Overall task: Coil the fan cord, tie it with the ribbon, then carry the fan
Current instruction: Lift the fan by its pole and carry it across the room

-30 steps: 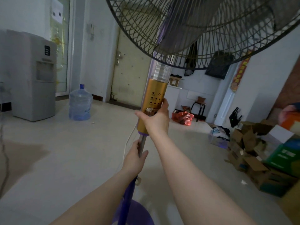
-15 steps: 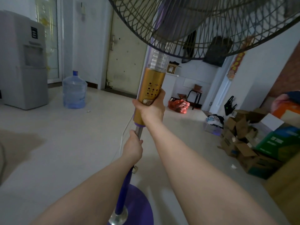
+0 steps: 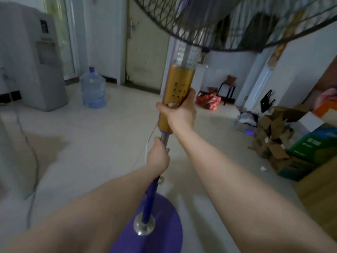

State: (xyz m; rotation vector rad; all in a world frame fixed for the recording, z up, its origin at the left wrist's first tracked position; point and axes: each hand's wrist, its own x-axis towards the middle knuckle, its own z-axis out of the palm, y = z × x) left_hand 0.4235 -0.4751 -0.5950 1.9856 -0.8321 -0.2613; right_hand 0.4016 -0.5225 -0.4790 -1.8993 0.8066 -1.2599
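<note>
Appears to be in the last step, the carrying. No coiled cord and no ribbon in sight, so coiling and tying cannot be confirmed; only a thin white cord (image 3: 148,141) showing, running down just left of the pole beside the left hand, its lower end lost against the pale floor (image 3: 109,136).

Pedestal fan (image 3: 177,95) held upright in the middle of the view, close in front of the body. Right hand (image 3: 179,114) closed around the lower part of the gold control column (image 3: 176,99), fingers wrapped round the far side, thumb across the near face by a knob. Left hand (image 3: 158,157) just below, fisted tight on the bare metal pole (image 3: 164,138) where it leaves the column. Both hands stacked on one line, right above left, near each other but not touching.

Wire grille (image 3: 237,24) overhead, filling the top of the view, far above both hands. Purple lower tube (image 3: 150,198) dropping from under the left hand to the round purple base (image 3: 164,234) at the near bottom edge. Whether the base is clear of the floor, hard to tell; motion blur round it hints at movement.

Left to do, by this judgement: finishing the walk and setting the fan down. Water bottle (image 3: 93,88) and grey dispenser (image 3: 31,57) far left, cardboard boxes (image 3: 279,143) at right, all well apart from the fan.
</note>
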